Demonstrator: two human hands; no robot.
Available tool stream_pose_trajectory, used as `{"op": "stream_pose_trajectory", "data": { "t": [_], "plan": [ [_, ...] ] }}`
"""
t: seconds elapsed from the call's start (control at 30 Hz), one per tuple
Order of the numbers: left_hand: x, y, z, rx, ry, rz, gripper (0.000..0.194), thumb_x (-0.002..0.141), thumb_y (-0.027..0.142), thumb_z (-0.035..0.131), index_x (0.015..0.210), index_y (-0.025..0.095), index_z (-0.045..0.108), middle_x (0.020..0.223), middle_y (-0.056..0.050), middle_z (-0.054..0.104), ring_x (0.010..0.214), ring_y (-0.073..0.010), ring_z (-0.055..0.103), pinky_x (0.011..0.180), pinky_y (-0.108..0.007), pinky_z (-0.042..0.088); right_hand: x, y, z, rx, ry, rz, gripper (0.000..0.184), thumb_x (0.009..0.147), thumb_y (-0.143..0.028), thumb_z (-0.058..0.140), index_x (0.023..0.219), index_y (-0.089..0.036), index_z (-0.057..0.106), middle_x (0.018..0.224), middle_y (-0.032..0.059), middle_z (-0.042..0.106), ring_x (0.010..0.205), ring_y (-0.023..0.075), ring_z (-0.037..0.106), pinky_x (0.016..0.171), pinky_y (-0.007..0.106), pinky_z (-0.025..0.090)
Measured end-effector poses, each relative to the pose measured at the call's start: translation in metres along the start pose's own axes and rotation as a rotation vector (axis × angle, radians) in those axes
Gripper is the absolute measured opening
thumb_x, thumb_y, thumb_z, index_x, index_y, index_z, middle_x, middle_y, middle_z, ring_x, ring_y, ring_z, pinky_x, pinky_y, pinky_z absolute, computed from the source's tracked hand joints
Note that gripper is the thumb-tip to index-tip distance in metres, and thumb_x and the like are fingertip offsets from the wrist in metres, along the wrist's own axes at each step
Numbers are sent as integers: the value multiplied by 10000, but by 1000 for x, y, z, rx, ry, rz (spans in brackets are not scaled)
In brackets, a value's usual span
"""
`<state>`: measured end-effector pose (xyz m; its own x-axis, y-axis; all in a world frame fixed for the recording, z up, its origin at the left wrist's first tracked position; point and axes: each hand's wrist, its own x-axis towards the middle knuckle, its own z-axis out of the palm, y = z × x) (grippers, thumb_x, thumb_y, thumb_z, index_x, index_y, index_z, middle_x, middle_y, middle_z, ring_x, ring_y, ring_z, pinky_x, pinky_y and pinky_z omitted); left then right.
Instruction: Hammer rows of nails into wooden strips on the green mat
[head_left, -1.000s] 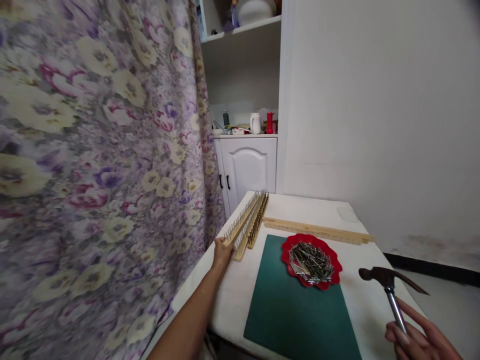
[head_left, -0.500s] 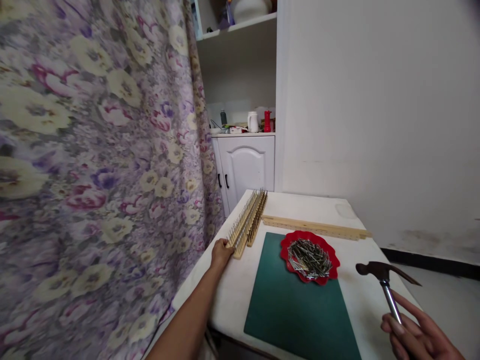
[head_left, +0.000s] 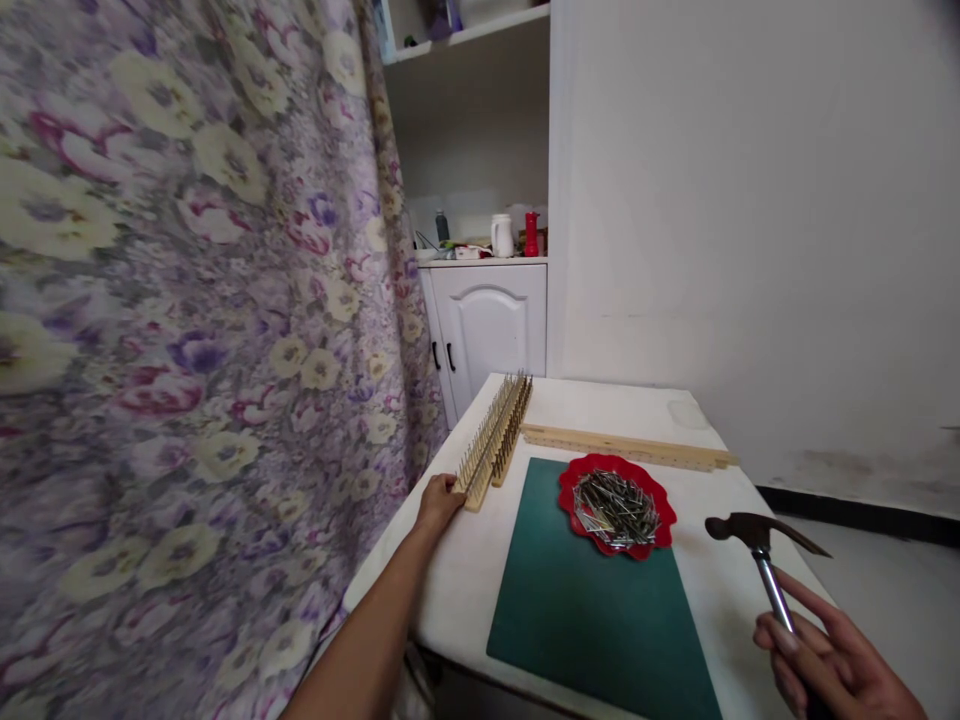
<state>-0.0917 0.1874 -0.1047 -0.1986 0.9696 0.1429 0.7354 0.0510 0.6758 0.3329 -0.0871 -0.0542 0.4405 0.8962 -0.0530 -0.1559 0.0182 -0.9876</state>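
My left hand (head_left: 440,502) is closed on the near end of a wooden strip (head_left: 475,497) studded with rows of upright nails, lying at the table's left edge. Right beside it lies a second nailed strip (head_left: 501,474) with darker nails. In my right hand (head_left: 821,650) is a claw hammer (head_left: 757,531), held by its handle above the table's right side with the head up and the claw pointing right. Between my hands sits a red scalloped dish (head_left: 568,497) heaped with loose nails (head_left: 616,508). It rests on the far part of a green mat (head_left: 592,620).
Bare wooden strips (head_left: 630,446) lie across the white table (head_left: 600,398) behind the dish. A floral curtain (head_left: 225,350) hangs close along the left. Beyond the table stands a white cabinet (head_left: 491,320) holding a white jug (head_left: 502,236) and a red bottle (head_left: 531,235).
The view has shifted slightly, so everything sits a little higher and further left. Both hands keep their holds, on the nailed strip and the hammer.
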Motion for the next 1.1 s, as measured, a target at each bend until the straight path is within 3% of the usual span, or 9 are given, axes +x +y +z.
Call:
{"op": "stream_pose_trajectory", "data": {
  "t": [0.6,0.77,0.87,0.97,1.03,1.1],
  "plan": [
    [0,0,0,-13,-2,22,293,595,101,632,885,132,660,885,-40,674,849,-179,617,755,-235,458,-5,-12,6,12,10,-24,707,676,-441,742,1276,-176,477,677,30,655,442,129,466,434,255,415],
    [2,2,-6,-42,2,36,296,584,75,612,868,148,658,866,-26,689,822,-169,639,757,-232,481,-8,-18,10,51,65,-78,666,681,-427,743,1246,-166,506,666,20,646,442,116,453,435,241,403],
    [1,4,-21,-29,83,18,284,600,75,576,866,153,640,840,-29,683,798,-185,639,745,-263,492,-9,-23,10,85,96,-102,640,688,-426,740,1237,-187,514,685,14,650,444,106,454,439,229,399],
    [-3,12,-42,-1,249,9,275,708,152,501,969,155,588,904,-66,648,848,-214,613,778,-320,488,-8,-28,4,132,111,-103,649,683,-431,744,1239,-195,508,697,11,648,442,103,453,429,223,390],
    [-10,26,-49,8,425,120,261,760,219,472,1002,183,562,946,-56,617,885,-207,593,817,-317,477,-7,-29,-3,160,111,-92,654,685,-432,745,1244,-197,500,704,14,650,443,101,454,422,217,385],
    [-20,51,-46,-6,461,304,243,790,265,460,1005,198,551,955,-45,599,874,-193,584,819,-300,474,-5,-29,-9,188,110,-77,662,686,-435,745,1249,-199,490,701,18,652,441,102,453,418,217,385]
  ]
}}
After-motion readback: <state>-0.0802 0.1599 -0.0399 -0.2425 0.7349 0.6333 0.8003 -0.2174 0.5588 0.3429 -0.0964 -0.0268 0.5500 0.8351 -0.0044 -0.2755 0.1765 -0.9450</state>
